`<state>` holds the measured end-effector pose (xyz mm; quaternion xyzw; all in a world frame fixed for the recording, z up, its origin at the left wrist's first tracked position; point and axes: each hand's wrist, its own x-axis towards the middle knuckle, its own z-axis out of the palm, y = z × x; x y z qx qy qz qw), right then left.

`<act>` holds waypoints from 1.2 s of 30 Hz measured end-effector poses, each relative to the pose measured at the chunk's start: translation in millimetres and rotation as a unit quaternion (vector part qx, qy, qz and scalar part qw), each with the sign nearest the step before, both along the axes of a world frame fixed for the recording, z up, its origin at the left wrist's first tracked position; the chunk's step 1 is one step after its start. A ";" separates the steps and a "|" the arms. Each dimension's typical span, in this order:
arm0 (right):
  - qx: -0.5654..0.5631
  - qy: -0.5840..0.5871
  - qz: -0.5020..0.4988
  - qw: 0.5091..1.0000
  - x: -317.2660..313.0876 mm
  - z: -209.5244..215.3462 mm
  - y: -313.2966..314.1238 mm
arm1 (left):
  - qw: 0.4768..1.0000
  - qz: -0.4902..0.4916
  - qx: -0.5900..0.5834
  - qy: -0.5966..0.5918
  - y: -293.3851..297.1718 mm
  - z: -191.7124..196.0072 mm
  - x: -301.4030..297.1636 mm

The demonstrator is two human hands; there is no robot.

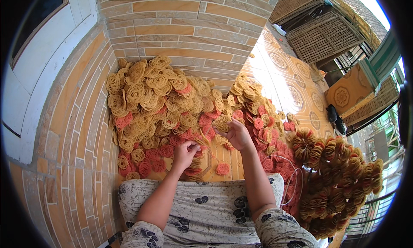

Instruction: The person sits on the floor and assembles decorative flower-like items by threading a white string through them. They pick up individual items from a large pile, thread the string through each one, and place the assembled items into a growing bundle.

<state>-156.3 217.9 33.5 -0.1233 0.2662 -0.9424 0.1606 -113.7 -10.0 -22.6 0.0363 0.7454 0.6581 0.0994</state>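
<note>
My left hand (pixel 186 155) is closed, thumb and fingers pinching a few yellow coiled noodle crackers (pixel 202 139) seen edge-on. Slightly farther right, my right hand (pixel 239 136) grips a round yellow noodle cracker (pixel 222 123) by its edge, its lacy face showing. Beyond both hands a big heap of yellow noodle crackers (pixel 146 91) leans against the wall, with red ones among them. Below my left hand a short row of crackers (pixel 194 168) stands on edge, partly hidden by the hand. One red cracker (pixel 222 168) lies alone on the tiles before my lap.
A pale cord (pixel 297 175) loops over red crackers (pixel 282 166) at my right. Bunches of strung crackers (pixel 340 179) stand farther right. Tiled walls (pixel 180 28) close in the left and far sides. Woven bamboo panels (pixel 325 37) and dark shoes (pixel 336 119) are at the far right.
</note>
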 end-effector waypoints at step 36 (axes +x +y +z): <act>0.409 -0.061 -0.165 0.896 0.9 -0.8 -18.8 | 0.999 -0.012 -0.027 0.026 1.3 13.6 3.9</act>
